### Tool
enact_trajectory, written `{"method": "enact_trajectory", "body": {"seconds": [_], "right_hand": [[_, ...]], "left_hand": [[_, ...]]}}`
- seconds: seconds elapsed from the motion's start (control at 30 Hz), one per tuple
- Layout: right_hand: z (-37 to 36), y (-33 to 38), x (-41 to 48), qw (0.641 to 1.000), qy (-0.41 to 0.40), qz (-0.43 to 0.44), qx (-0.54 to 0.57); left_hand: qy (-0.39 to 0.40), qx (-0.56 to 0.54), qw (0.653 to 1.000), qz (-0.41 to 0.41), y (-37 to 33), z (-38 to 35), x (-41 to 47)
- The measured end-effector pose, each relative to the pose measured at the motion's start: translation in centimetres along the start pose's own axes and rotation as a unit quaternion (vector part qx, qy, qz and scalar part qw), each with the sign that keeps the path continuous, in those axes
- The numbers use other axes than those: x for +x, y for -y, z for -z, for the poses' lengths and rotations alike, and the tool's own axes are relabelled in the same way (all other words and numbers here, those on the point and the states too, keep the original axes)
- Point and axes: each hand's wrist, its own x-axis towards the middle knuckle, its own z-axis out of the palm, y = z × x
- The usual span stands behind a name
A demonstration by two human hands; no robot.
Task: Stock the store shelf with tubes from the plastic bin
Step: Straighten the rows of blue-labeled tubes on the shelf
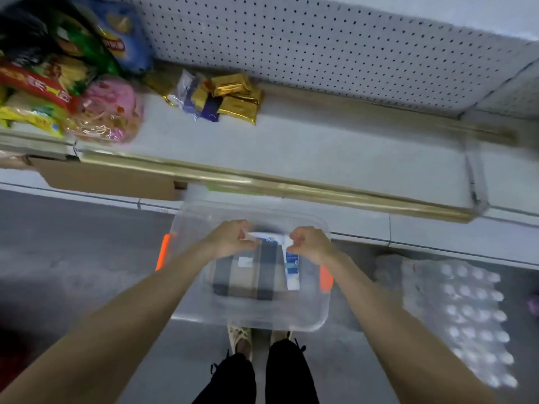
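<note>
A clear plastic bin with orange latches sits on the floor in front of my feet. Inside it lie a dark and tan checked box and white-and-blue tubes. My left hand pinches the end of a white tube that lies across the bin's far side. Curled fingers of my right hand hold the top of a blue-and-white tube that points toward me. The white store shelf with a gold front rail runs just beyond the bin.
Snack bags crowd the shelf's left end, with gold packets beside them. White pegboard backs the shelf. A cardboard box sits under the shelf at left. A wrapped pack of bottles lies on the floor at right.
</note>
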Motion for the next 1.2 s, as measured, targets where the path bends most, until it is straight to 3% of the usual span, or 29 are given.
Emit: {"method": "enact_trajectory", "body": {"seconds": [0.27, 0.63, 0.87, 1.03, 1.2], "right_hand": [[-7.5, -6.0, 6.5, 0.993, 0.015, -0.11, 0.036], [-13.1, -10.3, 12.4, 0.987, -0.018, -0.155, 0.031], [-15.2, -11.0, 13.7, 0.984, -0.07, -0.153, -0.061], [-16.6, -11.2, 14.5, 0.975, -0.109, -0.192, 0.011], [-16.9, -10.9, 13.7, 0.976, -0.064, -0.203, 0.05]], "left_hand": [[0.016, -0.046, 0.996, 0.077, 6.1, -5.7, 7.1], [-0.026, -0.041, 0.999, 0.023, 9.9, -9.8, 15.4], [-0.094, 0.054, 0.994, -0.002, 11.3, -10.8, 17.0], [-0.142, 0.152, 0.976, -0.06, 11.6, -10.5, 16.4], [-0.136, 0.123, 0.982, -0.051, 12.6, -9.8, 14.2]]}}
